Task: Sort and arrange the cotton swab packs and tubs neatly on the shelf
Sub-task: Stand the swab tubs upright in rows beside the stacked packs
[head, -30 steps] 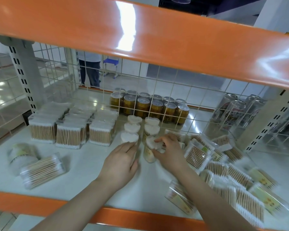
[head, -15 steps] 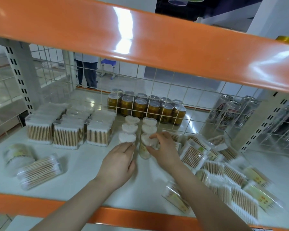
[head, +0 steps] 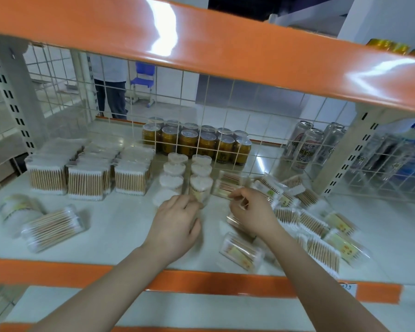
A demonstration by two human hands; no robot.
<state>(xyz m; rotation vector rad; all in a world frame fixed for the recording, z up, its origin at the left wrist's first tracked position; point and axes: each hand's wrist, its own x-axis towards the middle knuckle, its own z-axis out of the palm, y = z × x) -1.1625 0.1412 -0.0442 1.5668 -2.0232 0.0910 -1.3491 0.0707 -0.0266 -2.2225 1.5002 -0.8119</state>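
Head view: my left hand (head: 175,226) rests loosely curled beside the front heart tub (head: 201,188), gripping nothing. My right hand (head: 253,212) has its fingers (head: 235,194) pinching a flat swab pack (head: 227,188); best to lift it clear of the tubs.

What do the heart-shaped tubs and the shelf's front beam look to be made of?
Heart-shaped tubs: apparently clear, glossy plastic; the wooden swab sticks and white tips show through the walls. Front beam: probably metal with glossy orange paint, judging by its smooth sheen.
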